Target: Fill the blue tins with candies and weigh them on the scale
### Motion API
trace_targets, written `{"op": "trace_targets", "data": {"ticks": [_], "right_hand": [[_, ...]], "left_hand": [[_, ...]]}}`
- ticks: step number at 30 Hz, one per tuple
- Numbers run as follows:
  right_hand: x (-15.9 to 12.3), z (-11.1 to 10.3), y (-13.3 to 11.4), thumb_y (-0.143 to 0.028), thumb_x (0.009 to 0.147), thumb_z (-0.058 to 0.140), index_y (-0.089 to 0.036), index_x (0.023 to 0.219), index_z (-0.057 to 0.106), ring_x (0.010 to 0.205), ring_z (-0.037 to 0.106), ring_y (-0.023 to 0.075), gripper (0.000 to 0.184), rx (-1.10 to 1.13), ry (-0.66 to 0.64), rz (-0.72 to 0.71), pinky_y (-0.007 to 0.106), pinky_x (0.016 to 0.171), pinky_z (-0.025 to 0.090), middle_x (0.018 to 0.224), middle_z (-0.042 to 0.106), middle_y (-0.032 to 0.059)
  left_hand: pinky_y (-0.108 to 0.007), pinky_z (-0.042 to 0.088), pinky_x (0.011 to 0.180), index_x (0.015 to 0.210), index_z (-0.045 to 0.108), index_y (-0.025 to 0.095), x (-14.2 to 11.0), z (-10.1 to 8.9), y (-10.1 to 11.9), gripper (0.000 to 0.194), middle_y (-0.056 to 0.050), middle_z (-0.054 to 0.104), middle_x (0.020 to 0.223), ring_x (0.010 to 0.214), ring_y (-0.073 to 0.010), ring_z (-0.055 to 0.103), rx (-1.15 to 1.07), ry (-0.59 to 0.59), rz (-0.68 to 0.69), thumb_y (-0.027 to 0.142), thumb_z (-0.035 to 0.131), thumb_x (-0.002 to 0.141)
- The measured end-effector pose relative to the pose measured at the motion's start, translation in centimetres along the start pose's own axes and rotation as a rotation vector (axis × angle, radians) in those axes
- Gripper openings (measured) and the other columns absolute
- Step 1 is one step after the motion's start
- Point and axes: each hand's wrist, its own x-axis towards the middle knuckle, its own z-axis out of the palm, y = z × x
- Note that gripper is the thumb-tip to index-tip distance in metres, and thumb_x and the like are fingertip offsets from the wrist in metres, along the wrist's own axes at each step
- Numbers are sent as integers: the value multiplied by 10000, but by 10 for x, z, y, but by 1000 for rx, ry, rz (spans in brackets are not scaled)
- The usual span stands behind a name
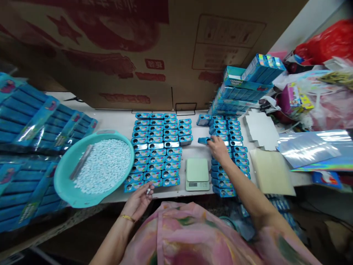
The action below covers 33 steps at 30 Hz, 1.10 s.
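My right hand [218, 146] reaches out over the table and grips a small blue tin [204, 140] just left of the right-hand block of tins [230, 154]. Near the table's front edge my left hand [139, 203] is curled, pinching a few small white tablets [148, 191] at its fingertips. It hovers below the left-hand block of open blue tins [156, 149]. A small green-white scale [197, 173] stands between the two blocks. A teal basin [68, 184] full of white tablets [103, 165] sits left of the tins.
Stacked blue packs [33, 121] fill the left side. A large cardboard box [154, 55] stands behind the table. At the right are blue cartons [242, 88], flat white card [261, 129], shiny foil sheets [311, 149] and red bags [328, 40].
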Motion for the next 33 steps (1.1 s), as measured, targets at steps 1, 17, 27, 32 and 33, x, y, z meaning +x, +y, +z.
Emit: {"op": "trace_targets", "data": {"ticks": [1, 17, 27, 32, 33], "right_hand": [[-16, -5, -9, -258, 847, 389, -195, 965, 575, 948, 406, 225, 229, 0, -22, -44, 339, 774, 335, 1127, 483, 101], [-110, 6, -25, -276, 831, 437, -205, 974, 572, 919, 537, 178, 209, 568, 230, 181, 327, 812, 429, 932, 610, 54], [-120, 7, -24, -257, 818, 442, -216, 903, 597, 887, 558, 167, 181, 630, 273, 239, 316, 804, 438, 903, 624, 39], [-122, 9, -26, -245, 816, 441, -211, 905, 597, 894, 552, 168, 182, 631, 264, 234, 314, 806, 433, 909, 622, 42], [-123, 10, -26, -241, 815, 442, -207, 903, 598, 890, 553, 167, 182, 633, 267, 233, 312, 805, 433, 905, 623, 43]], "left_hand": [[-152, 448, 439, 812, 620, 68, 3, 3, 0, 182, -76, 591, 690, 528, -72, 539, 12, -15, -6, 22, 451, 763], [-146, 454, 433, 786, 630, 81, 3, 16, -14, 191, -62, 588, 669, 530, -74, 538, 65, -112, -34, 38, 445, 763], [-171, 481, 476, 784, 629, 89, -1, 23, -19, 188, -67, 602, 654, 549, -85, 553, 96, -102, -26, 36, 452, 750], [-161, 457, 523, 761, 626, 103, -3, 25, -24, 154, -60, 618, 697, 593, -84, 560, 302, -102, 73, 17, 549, 659], [-164, 448, 521, 753, 623, 108, -3, 28, -25, 138, -53, 618, 696, 587, -84, 555, 396, -111, 126, 35, 572, 648]]}}
